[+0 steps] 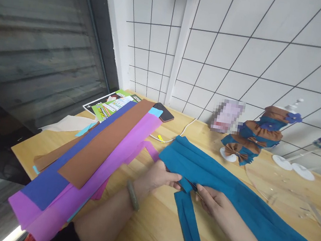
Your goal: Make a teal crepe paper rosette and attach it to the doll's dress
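A long teal cloth (pixel 229 187) lies pleated across the wooden table (pixel 151 224), with a narrower teal strip (pixel 190 225) running toward me. My left hand (pixel 158 176) pinches the near edge of the teal cloth, fingers closed on a fold. My right hand (pixel 212 198) is closed on the same fold just to the right, holding something thin and dark that I cannot make out. Both hands meet where the strip joins the wide cloth.
Brown (pixel 105 144), blue (pixel 58 177) and magenta (pixel 91 182) fabric strips lie stacked at the left, overhanging the table's edge. A phone (pixel 164 112), leaflets (pixel 108 104) and a white cable (pixel 176 135) lie behind. A small dress form in teal and brown ruffles (pixel 254 138) stands by the grid wall.
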Tool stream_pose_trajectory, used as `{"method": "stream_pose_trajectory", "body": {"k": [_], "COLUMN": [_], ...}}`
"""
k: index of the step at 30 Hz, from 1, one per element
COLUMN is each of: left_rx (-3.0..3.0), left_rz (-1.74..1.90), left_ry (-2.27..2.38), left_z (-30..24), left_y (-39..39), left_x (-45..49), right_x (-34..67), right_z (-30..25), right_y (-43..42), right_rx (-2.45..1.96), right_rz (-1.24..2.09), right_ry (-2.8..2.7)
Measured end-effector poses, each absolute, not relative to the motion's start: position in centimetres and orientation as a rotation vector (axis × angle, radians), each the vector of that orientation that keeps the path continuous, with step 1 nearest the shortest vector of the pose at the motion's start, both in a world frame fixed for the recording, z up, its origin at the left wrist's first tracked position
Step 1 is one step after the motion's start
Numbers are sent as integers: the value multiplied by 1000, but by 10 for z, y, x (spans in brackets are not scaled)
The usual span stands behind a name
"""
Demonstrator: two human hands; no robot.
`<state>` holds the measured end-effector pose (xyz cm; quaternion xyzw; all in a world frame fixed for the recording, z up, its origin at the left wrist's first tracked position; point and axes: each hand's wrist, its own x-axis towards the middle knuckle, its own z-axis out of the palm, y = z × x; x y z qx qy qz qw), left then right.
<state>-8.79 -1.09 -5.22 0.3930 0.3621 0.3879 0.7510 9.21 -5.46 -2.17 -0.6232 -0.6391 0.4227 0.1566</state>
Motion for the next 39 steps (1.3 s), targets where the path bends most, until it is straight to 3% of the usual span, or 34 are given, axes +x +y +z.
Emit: {"method": "stream_pose_trajectory", "body": {"k": [24,39], "left_rx": [860,888], "left_rz": [831,817], "left_ry": [761,752], "left_z": [-57,-52], "left_y": [-12,-10], "left_x": [-88,-89], "right_x": [84,76], "right_z": [-13,-8], "right_y": [-53,-38], "right_rx": [-1762,-1692], "right_rz": [1353,1194], "right_ry": [-1732,-1905]}}
